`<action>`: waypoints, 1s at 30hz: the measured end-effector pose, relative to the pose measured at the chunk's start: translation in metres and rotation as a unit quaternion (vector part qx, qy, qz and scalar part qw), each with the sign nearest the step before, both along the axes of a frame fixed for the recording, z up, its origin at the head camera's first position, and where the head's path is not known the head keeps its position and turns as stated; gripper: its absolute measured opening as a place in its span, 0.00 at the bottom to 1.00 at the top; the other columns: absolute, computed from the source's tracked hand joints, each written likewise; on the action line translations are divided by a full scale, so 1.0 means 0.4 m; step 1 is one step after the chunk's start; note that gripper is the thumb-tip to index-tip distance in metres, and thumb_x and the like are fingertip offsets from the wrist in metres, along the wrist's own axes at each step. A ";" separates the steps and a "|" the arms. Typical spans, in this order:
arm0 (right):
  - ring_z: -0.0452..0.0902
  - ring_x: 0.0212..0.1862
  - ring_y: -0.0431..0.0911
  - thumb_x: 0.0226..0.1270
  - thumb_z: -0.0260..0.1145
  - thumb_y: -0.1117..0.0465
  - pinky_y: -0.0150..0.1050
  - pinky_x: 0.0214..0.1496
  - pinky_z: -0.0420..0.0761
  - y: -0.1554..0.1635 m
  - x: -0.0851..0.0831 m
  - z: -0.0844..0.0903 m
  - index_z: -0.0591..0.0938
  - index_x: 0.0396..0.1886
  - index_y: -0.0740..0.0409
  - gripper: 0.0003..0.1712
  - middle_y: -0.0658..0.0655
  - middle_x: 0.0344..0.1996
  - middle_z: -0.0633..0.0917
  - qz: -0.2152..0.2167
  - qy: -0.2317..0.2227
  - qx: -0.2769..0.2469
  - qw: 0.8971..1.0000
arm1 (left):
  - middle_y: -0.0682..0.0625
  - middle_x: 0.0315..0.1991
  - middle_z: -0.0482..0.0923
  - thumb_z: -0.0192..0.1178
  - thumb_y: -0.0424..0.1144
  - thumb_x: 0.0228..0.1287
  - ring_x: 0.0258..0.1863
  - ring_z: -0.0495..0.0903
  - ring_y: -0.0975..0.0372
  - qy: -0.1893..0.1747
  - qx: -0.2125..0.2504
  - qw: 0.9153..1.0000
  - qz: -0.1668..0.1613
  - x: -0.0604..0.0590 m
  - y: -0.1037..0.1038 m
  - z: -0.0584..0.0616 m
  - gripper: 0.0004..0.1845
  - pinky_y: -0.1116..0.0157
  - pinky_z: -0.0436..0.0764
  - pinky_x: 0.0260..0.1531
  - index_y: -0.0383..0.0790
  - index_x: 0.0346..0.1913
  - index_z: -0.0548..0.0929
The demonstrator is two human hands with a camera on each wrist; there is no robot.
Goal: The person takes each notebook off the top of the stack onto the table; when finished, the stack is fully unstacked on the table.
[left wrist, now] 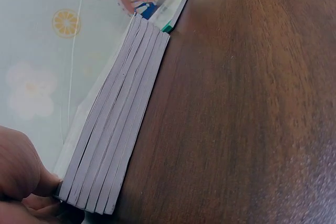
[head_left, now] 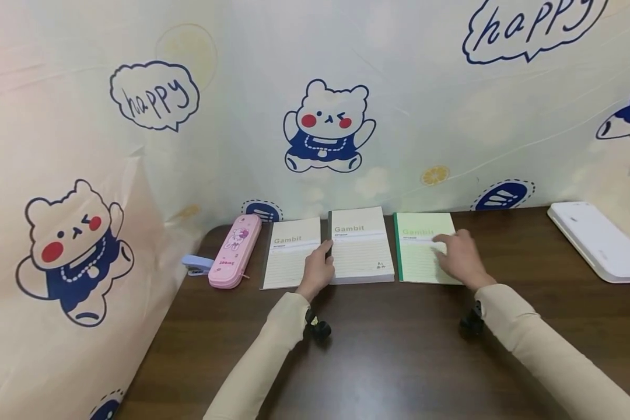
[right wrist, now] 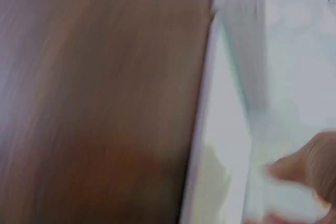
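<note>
Near the middle of the table lies a thick stack of grey-white "Gambit" notebooks (head_left: 361, 248), spines to the left. My left hand (head_left: 317, 269) grips the spine side of this stack; in the left wrist view its fingers (left wrist: 21, 166) meet the spine corner. To the left lies another pale Gambit notebook (head_left: 289, 259), partly behind that hand. A green-spined notebook (head_left: 415, 256) lies right of the stack. My right hand (head_left: 461, 256) is over its right part, thumb and fingers apart, gripping nothing. Motion blurs the right wrist view, where a gap shows between fingers and notebook.
A pink pencil case (head_left: 235, 251) lies at the left, with a blue stapler (head_left: 196, 263) beside it. Toward the far right lies a white flat board-like object (head_left: 604, 242). A printed cloth (head_left: 231, 146) hangs behind the brown wooden table (head_left: 378, 350).
</note>
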State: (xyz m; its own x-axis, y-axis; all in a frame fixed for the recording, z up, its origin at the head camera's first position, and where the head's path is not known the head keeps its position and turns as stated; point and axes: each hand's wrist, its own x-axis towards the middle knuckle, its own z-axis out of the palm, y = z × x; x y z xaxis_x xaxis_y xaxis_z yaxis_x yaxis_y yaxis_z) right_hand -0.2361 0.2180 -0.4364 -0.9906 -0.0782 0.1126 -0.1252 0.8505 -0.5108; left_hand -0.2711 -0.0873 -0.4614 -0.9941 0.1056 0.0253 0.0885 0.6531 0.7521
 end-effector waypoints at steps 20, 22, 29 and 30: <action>0.69 0.65 0.63 0.65 0.66 0.60 0.59 0.67 0.68 -0.264 -0.040 -0.027 0.78 0.60 0.66 0.25 0.67 0.60 0.79 -0.044 -0.045 -0.094 0.994 | 0.37 0.72 0.61 0.44 0.28 0.73 0.72 0.61 0.49 -0.015 0.007 1.000 -0.003 0.004 -0.008 0.011 0.28 0.54 0.64 0.70 0.33 0.74 0.57; 0.68 0.66 0.64 0.65 0.66 0.60 0.59 0.67 0.68 -0.262 -0.042 -0.022 0.78 0.60 0.66 0.25 0.68 0.60 0.78 -0.051 -0.050 -0.092 0.993 | 0.37 0.72 0.62 0.43 0.29 0.73 0.72 0.61 0.48 -0.014 0.005 1.000 -0.002 0.003 -0.006 0.011 0.28 0.53 0.65 0.70 0.32 0.74 0.57; 0.68 0.66 0.64 0.66 0.66 0.60 0.59 0.66 0.69 -0.256 -0.036 -0.016 0.77 0.61 0.66 0.25 0.68 0.60 0.78 -0.052 -0.053 -0.087 0.993 | 0.37 0.70 0.65 0.43 0.29 0.73 0.71 0.64 0.48 -0.021 -0.004 1.000 -0.001 0.000 0.001 0.013 0.26 0.53 0.67 0.68 0.33 0.72 0.60; 0.68 0.66 0.64 0.66 0.66 0.60 0.59 0.66 0.69 -0.255 -0.035 -0.016 0.77 0.61 0.66 0.25 0.68 0.59 0.78 -0.052 -0.052 -0.088 0.993 | 0.37 0.70 0.64 0.43 0.29 0.73 0.71 0.64 0.48 -0.021 -0.004 1.000 -0.002 0.000 0.001 0.012 0.26 0.53 0.67 0.68 0.32 0.72 0.60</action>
